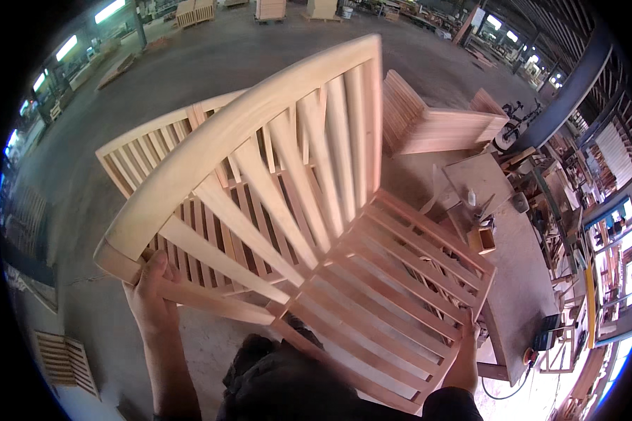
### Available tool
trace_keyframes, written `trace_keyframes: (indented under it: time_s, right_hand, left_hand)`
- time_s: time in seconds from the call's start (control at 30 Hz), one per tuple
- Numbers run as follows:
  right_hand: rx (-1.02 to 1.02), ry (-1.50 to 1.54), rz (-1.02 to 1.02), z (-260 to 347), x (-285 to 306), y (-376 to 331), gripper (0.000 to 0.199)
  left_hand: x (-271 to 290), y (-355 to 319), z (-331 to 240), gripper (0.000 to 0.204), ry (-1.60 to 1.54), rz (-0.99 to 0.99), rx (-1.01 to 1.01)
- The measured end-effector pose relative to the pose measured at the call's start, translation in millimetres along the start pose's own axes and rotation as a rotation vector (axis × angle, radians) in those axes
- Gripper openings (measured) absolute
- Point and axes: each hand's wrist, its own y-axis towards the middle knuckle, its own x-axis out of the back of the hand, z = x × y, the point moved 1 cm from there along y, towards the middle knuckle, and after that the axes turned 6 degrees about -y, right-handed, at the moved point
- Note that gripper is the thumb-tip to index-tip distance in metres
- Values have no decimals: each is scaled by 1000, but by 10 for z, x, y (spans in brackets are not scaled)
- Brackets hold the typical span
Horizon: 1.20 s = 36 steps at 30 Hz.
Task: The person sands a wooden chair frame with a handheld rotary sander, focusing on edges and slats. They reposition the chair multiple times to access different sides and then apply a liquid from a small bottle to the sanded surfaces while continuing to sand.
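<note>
A slatted wooden chair frame [253,125], pale at its curved top rail and redder along the seat slats, fills the middle of the head view, tilted in front of my body. My left hand [149,284] is closed round the side post of the backrest, near the end of the top rail. On the far side of the seat, my right hand [468,342] grips the seat's edge rail; the frame partly hides its fingers. Beyond the backrest stands a second slatted wooden bench [144,158], partly covered by the chair frame.
At the right a workbench [523,281] carries a small wooden box [482,240] and a bottle [471,198]. A corded power tool [531,356] is at its near end. Stacked wooden panels [449,130] lie ahead, near a blue column [569,98]. Another slatted piece [67,360] sits lower left.
</note>
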Motion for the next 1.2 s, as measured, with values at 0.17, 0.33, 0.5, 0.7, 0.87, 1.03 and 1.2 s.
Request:
trace_keyframes:
  time_s: [0.17,0.33,0.5,0.7,0.87,1.03,1.2]
  right_hand:
    - [-20,107,-42,532,-316,-155,64]
    - [102,367,-258,505,-921,-314,77]
    - [-268,1022,-67,1342,-1555,-827,59]
    - [-592,1366,46,3242,-2488,-1726,55]
    - [-622,1358,0,3906,-3255,-1957,58]
    - [-591,1360,154,4304,-3906,-2107,59]
    - [-628,1709,181,4107,-4306,-1735,63]
  left_hand:
    - [347,1034,495,12,122,5,117]
    - [209,1836,735,11,109,-87,95]
    - [3,3107,1009,22,56,86,81]
    - [-550,4773,2056,42,174,95,-26]
    - [-603,5848,2867,36,157,220,36]
    - [1059,7244,3040,43,328,214,201]
    - [-510,5890,3005,58,876,257,361]
